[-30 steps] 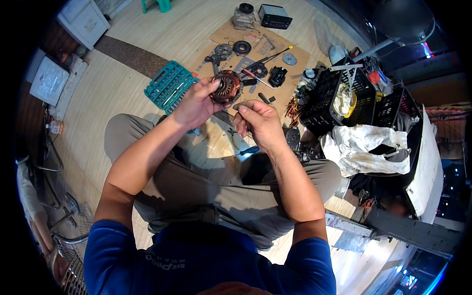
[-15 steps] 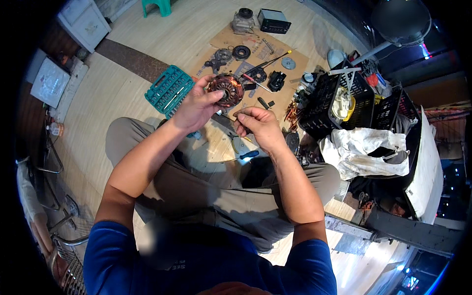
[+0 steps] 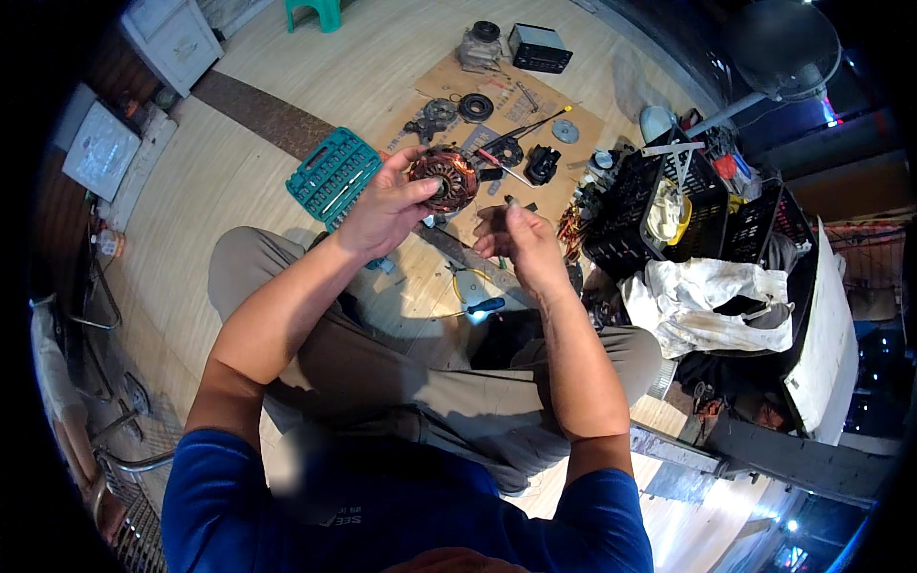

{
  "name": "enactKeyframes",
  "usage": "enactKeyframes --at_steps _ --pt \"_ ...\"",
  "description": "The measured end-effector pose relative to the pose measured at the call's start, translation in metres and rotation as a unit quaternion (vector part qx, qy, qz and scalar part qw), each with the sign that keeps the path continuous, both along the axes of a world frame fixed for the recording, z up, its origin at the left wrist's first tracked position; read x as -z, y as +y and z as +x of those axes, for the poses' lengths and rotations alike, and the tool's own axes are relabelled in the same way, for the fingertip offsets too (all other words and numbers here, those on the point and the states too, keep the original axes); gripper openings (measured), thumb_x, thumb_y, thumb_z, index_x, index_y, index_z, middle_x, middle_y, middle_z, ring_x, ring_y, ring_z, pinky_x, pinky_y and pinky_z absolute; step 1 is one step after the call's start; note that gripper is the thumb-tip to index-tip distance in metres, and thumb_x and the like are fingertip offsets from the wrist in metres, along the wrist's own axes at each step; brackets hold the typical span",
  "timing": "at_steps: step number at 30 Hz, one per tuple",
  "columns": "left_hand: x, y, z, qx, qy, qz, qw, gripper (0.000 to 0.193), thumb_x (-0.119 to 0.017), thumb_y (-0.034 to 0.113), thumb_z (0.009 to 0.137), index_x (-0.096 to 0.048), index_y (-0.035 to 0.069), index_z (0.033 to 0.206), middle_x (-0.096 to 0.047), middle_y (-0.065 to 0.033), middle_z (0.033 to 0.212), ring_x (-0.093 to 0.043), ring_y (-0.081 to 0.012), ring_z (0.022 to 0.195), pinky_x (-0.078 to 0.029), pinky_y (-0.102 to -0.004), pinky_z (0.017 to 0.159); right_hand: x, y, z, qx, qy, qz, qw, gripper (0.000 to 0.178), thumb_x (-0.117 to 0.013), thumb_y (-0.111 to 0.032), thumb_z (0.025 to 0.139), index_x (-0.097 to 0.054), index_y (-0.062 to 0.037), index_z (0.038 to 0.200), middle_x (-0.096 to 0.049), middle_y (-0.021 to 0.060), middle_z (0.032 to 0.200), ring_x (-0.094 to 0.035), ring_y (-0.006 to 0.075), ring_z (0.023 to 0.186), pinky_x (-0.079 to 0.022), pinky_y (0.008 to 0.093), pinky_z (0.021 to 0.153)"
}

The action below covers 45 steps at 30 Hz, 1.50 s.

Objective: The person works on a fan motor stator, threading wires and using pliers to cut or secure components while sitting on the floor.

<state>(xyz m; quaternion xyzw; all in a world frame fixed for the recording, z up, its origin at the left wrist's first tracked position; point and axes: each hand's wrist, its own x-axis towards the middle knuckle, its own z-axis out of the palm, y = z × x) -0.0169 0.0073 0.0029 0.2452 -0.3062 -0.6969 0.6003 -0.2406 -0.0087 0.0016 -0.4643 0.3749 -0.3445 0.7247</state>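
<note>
My left hand (image 3: 387, 205) grips a round copper-wound stator (image 3: 444, 180), thumb pressed on its face and fingers behind the rim. To the right of it, apart from the stator, is my right hand (image 3: 523, 244), with thumb raised and fingers loosely curled away from it; nothing shows between them. Below the hands lie pliers with yellow handles (image 3: 468, 284) and a blue-handled screwdriver (image 3: 485, 306). A green socket-tool case (image 3: 334, 177) lies opened beside my left hand, partly hidden by it.
Beyond my hands a cardboard sheet (image 3: 439, 86) bears several dark machine parts, including a pulley-like ring (image 3: 476, 107) and a round grey disc (image 3: 565, 130). A car radio (image 3: 540, 48) stands farther off. Black crates (image 3: 611, 234) and a stained white cloth (image 3: 707, 296) crowd the right.
My right hand has shifted slightly to the right, and its pinched fingers have come apart. My left hand still holds the stator, almost unmoved. The whole view has shifted slightly.
</note>
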Motion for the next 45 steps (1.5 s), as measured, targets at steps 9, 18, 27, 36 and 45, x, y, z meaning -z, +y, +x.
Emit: enactKeyframes --at_steps 9,18,27,36,45 --pt "-0.006 0.002 0.000 -0.001 -0.014 -0.010 1.000 0.048 -0.062 0.013 0.089 -0.039 0.004 0.130 -0.056 -0.0161 0.122 -0.056 -0.0273 0.115 -0.045 -0.0446 0.100 0.061 -0.017 -0.010 0.034 0.156 0.022 0.987 0.037 -0.053 -0.034 0.097 -0.063 0.0013 0.091 -0.065 0.0095 0.076 -0.062 0.0168 0.065 -0.049 0.0287 0.059" --pt "-0.015 0.000 0.001 0.013 0.016 -0.021 1.000 0.044 -0.062 0.008 0.088 -0.040 0.001 0.125 -0.056 -0.0142 0.119 -0.058 -0.0234 0.111 -0.049 -0.0387 0.097 0.215 -0.014 -0.047 -0.226 0.558 -0.261 0.755 0.041 -0.063 -0.037 0.085 -0.068 0.0032 0.091 -0.067 0.0230 0.089 -0.064 0.0408 0.086 -0.051 0.0439 0.076" --pt "-0.013 0.003 0.011 -0.052 -0.008 0.040 0.998 0.046 -0.059 0.016 0.091 -0.036 0.004 0.129 -0.056 -0.0140 0.120 -0.061 -0.0236 0.105 -0.052 -0.0373 0.089 0.261 0.006 -0.055 -0.418 0.594 -0.147 0.671 0.046 -0.063 -0.045 0.079 -0.070 -0.0004 0.091 -0.068 0.0205 0.085 -0.066 0.0358 0.082 -0.053 0.0423 0.076" --pt "-0.004 -0.007 0.027 -0.061 0.019 0.080 0.995 0.038 -0.052 0.021 0.096 -0.040 0.005 0.129 -0.058 -0.0127 0.118 -0.062 -0.0224 0.101 -0.054 -0.0383 0.079 0.257 -0.003 -0.016 -0.550 0.568 -0.033 0.612 0.032 -0.065 -0.027 0.079 -0.068 -0.0022 0.099 -0.066 0.0183 0.098 -0.065 0.0316 0.093 -0.053 0.0417 0.078" --pt "0.003 0.000 0.040 -0.082 0.057 0.114 0.988 0.038 -0.056 0.012 0.092 -0.041 0.002 0.125 -0.057 -0.0152 0.118 -0.059 -0.0276 0.109 -0.052 -0.0453 0.086 0.292 0.050 -0.002 -0.452 0.545 -0.216 0.672 0.032 -0.062 -0.011 0.079 -0.063 -0.0031 0.110 -0.061 0.0182 0.112 -0.061 0.0329 0.106 -0.052 0.0437 0.083"
